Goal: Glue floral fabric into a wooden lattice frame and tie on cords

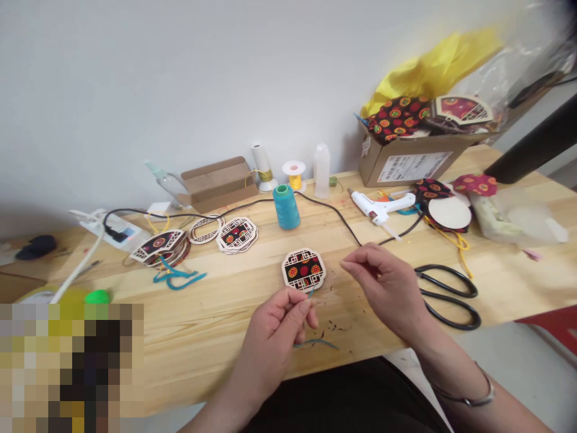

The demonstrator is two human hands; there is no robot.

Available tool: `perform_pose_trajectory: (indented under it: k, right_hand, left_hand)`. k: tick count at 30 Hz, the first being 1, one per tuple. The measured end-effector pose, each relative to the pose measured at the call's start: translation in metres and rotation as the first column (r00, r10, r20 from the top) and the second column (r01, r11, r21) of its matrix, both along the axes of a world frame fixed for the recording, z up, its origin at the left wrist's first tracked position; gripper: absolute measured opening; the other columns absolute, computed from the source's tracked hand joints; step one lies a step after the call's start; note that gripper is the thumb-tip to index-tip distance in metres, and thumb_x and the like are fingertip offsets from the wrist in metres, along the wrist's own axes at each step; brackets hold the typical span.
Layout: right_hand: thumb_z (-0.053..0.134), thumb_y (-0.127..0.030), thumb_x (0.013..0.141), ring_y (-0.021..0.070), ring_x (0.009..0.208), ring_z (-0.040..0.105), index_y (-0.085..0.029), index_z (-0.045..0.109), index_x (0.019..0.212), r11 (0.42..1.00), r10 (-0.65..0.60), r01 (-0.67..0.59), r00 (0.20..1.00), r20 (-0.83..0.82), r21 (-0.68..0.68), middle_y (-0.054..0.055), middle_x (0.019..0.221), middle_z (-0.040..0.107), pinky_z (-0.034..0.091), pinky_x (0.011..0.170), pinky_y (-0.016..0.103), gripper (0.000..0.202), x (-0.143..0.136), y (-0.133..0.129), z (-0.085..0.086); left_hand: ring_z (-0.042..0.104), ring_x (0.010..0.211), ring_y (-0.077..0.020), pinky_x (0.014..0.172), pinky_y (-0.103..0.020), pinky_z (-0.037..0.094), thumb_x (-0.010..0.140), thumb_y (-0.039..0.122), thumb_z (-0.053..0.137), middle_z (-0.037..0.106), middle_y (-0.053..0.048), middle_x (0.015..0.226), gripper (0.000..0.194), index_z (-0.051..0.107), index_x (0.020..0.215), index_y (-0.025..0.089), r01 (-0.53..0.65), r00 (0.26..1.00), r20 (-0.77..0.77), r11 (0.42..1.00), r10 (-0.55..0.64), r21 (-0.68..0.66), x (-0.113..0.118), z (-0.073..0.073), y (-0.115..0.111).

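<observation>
Thumb and forefinger of my left hand (282, 325) pinch a thin blue cord (322, 343); its short end pokes up past the fingertips and a longer piece hangs below. My right hand (383, 282) is closed with fingertips pressed together, raised above the table to the right; anything between them is too small to name. Just beyond my left hand lies an octagonal wooden lattice piece (304, 270) backed with dark flowered fabric. Black-handled scissors (451, 294) lie beside my right hand, their blades hidden behind it. A blue thread cone (286, 207) stands farther back.
A white glue gun (381, 204) lies at the right, its cable crossing the table. Behind it stands a cardboard box (406, 159) of fabric pieces. Stacked lattice pieces (238, 234), a fan-shaped stack (160, 246) and a yellow cord spool (294, 174) are also on the wooden table (189, 331).
</observation>
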State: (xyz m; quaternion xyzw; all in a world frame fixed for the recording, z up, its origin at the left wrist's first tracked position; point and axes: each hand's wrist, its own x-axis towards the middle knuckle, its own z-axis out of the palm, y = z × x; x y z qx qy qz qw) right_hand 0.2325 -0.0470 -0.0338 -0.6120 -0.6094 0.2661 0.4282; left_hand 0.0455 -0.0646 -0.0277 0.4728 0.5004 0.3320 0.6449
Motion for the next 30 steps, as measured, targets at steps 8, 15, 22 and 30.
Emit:
perform_pose_trajectory:
  k: [8, 15, 22, 30]
  right_hand:
    - [0.058, -0.019, 0.084, 0.0210, 0.083, 0.057, -0.017, 0.068, 0.080, 0.990, 0.127, -0.063, 0.803, 0.582, -0.129, 0.006, 0.082, 0.063, 0.041, 0.070, 0.030, 0.011, 0.007, -0.002, -0.015]
    - [0.060, -0.009, 0.078, 0.0232, 0.072, 0.052, -0.018, 0.063, 0.068, 0.988, 0.071, -0.152, 0.561, 0.825, 0.018, 0.006, 0.072, 0.060, 0.036, 0.065, 0.034, 0.014, -0.002, -0.006, -0.025]
    - [0.057, 0.000, 0.074, 0.0241, 0.072, 0.055, -0.014, 0.063, 0.068, 0.984, 0.120, -0.174, 0.572, 0.812, -0.023, 0.008, 0.073, 0.062, 0.037, 0.061, 0.034, 0.016, -0.004, 0.004, -0.020]
    - [0.053, -0.016, 0.086, 0.0136, 0.074, 0.056, -0.018, 0.061, 0.074, 0.961, 0.268, -0.243, 0.938, 0.219, -0.134, 0.001, 0.077, 0.062, 0.042, 0.067, 0.026, 0.015, 0.009, 0.020, 0.025]
  left_hand:
    - [0.038, 0.050, -0.0048, 0.048, -0.018, 0.029, 0.087, 0.030, 0.057, 0.058, 0.003, 0.066, 0.018, 0.058, 0.074, 0.017, -0.059, 0.996, 0.065, 0.998, 0.060, -0.010, 0.000, -0.003, 0.003]
    - [0.038, 0.050, -0.0049, 0.048, -0.017, 0.030, 0.086, 0.031, 0.057, 0.058, 0.003, 0.066, 0.019, 0.058, 0.074, 0.017, -0.064, 0.995, 0.081, 0.998, 0.065, -0.016, -0.001, -0.003, 0.003]
    - [0.039, 0.050, -0.0054, 0.047, -0.018, 0.030, 0.084, 0.033, 0.060, 0.058, 0.002, 0.065, 0.020, 0.059, 0.072, 0.016, -0.092, 0.992, 0.087, 0.996, 0.092, 0.000, -0.003, -0.001, 0.007]
    - [0.032, 0.048, -0.0061, 0.047, -0.019, 0.027, 0.085, 0.033, 0.057, 0.050, 0.005, 0.054, 0.020, 0.063, 0.079, 0.015, -0.210, 0.976, 0.079, 0.971, 0.202, 0.114, 0.000, 0.013, 0.026]
